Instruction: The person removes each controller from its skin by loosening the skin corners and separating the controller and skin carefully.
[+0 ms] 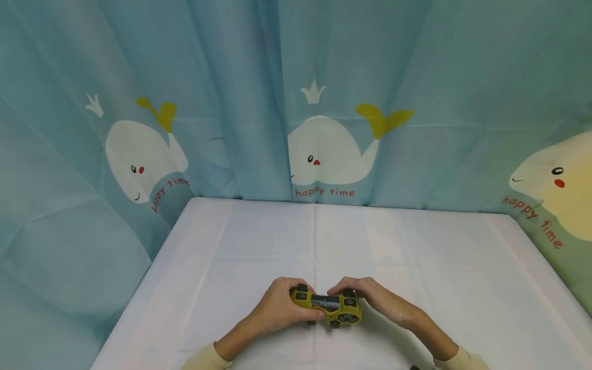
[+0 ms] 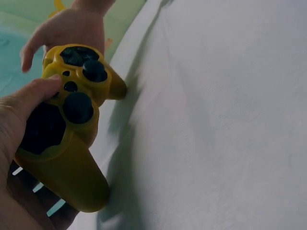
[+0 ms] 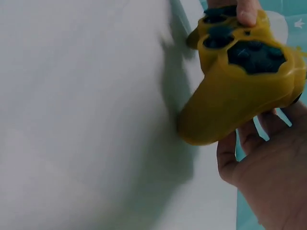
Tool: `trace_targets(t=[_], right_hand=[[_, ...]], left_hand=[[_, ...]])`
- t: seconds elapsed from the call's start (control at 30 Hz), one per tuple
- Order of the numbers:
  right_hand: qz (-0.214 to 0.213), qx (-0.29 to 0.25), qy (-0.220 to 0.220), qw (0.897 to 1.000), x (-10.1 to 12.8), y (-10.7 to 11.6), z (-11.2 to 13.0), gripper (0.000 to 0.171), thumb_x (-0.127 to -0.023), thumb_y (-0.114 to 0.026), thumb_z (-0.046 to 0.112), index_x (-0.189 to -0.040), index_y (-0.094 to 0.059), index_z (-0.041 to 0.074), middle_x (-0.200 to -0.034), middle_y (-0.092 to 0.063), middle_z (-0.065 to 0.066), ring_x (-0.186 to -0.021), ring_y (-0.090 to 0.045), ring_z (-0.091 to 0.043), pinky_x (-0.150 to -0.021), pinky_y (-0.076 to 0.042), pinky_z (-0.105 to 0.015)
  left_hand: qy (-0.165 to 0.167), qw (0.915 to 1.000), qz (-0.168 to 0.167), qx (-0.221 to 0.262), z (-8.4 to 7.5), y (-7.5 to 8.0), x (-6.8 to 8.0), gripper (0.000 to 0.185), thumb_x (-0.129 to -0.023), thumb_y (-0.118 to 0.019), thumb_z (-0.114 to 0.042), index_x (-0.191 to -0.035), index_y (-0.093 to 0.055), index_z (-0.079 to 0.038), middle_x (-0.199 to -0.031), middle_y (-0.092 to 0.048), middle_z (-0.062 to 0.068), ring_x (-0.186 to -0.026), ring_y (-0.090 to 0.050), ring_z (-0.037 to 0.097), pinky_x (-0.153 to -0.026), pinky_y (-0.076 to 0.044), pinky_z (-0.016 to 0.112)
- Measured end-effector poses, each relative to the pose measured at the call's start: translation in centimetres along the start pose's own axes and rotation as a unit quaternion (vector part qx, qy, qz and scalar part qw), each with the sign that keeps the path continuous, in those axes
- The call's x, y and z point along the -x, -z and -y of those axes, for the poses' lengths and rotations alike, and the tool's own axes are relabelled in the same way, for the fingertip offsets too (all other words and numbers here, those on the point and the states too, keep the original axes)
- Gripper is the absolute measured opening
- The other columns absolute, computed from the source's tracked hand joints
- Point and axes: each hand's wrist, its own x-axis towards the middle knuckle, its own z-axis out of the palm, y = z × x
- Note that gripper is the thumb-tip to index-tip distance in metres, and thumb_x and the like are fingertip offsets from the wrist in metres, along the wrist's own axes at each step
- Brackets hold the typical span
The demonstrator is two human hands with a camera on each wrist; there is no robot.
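Observation:
A yellow game controller [image 1: 326, 303] with black sticks and buttons is held over the white table, its shoulder buttons facing away from me. My left hand [image 1: 276, 307] grips its left side. In the left wrist view the left thumb [image 2: 45, 87] presses on the middle of the controller's face, while the other fingers pass behind the left handle. My right hand [image 1: 381, 300] is at the controller's right end, fingers loosely bent. The right wrist view shows these fingers [image 3: 249, 136] beside and behind the right handle, not wrapped round it.
A white cloth [image 1: 259, 236] with fold lines covers the table. Blue curtains [image 1: 240, 103] printed with white whales hang behind it and along both sides. Pale sleeves [image 1: 208, 358] reach in from the near edge.

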Motion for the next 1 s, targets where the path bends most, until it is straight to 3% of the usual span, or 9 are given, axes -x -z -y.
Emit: trace_targets(t=[0.07,0.17,0.37,0.53,0.73,1.0], right_hand=[[0.002,0.02,-0.003,1.0,-0.7,0.3,0.1,0.059,-0.113,-0.016,0.033,-0.124,-0.069,0.01,-0.125,-0.068,-0.001,-0.121,-0.058,-0.022,-0.106,-0.039,-0.048],[0.011,0.035,-0.002,0.999,-1.5,0.8,0.1,0.05,-0.113,-0.025,0.027,-0.112,-0.073,0.011,-0.114,-0.071,-0.001,-0.112,-0.062,-0.022,-0.101,-0.044,-0.04],[0.057,0.05,-0.004,0.997,-2.6,2.3,0.4,0.035,-0.107,-0.043,0.017,-0.104,-0.076,0.006,-0.106,-0.071,-0.003,-0.104,-0.064,-0.022,-0.094,-0.048,-0.03],[0.113,0.064,-0.042,0.991,-3.3,3.5,1.2,0.028,-0.102,-0.048,0.018,-0.1,-0.073,0.006,-0.099,-0.068,0.0,-0.095,-0.06,-0.018,-0.088,-0.049,-0.031],[0.187,0.079,-0.089,0.975,-4.9,3.5,2.1,0.014,-0.095,-0.049,0.018,-0.088,-0.058,0.01,-0.088,-0.056,0.004,-0.082,-0.05,-0.012,-0.074,-0.042,-0.033],[0.214,0.054,-0.107,0.969,-5.5,3.8,2.6,0.014,-0.099,-0.053,0.012,-0.087,-0.056,0.007,-0.085,-0.05,0.003,-0.08,-0.046,-0.014,-0.073,-0.038,-0.034]], left_hand=[[-0.001,1.0,-0.002,-0.004,0.0,0.1,-0.1,0.031,-0.072,-0.095,-0.03,-0.089,-0.073,-0.017,-0.079,-0.07,-0.006,-0.065,-0.066,0.01,-0.056,-0.055,0.028],[-0.001,1.0,0.002,-0.004,-0.1,0.3,-0.2,0.031,-0.071,-0.095,-0.03,-0.088,-0.073,-0.017,-0.079,-0.07,-0.006,-0.065,-0.066,0.011,-0.056,-0.056,0.028],[0.007,0.9999,0.01,0.003,-0.1,0.4,-0.3,0.031,-0.071,-0.095,-0.029,-0.086,-0.072,-0.016,-0.077,-0.07,-0.005,-0.064,-0.067,0.012,-0.055,-0.056,0.028],[0.002,0.9999,0.011,-0.007,-0.1,0.4,-0.4,0.031,-0.071,-0.095,-0.03,-0.085,-0.072,-0.016,-0.077,-0.07,-0.006,-0.063,-0.066,0.011,-0.054,-0.055,0.028],[-0.01,0.9989,0.023,-0.038,-0.1,0.6,-0.6,0.029,-0.071,-0.095,-0.032,-0.085,-0.073,-0.019,-0.077,-0.069,-0.009,-0.064,-0.063,0.008,-0.056,-0.053,0.025],[-0.007,0.9971,0.034,-0.069,-0.5,0.9,-0.8,0.029,-0.071,-0.094,-0.033,-0.084,-0.073,-0.019,-0.076,-0.068,-0.012,-0.066,-0.061,0.005,-0.058,-0.051,0.023]])
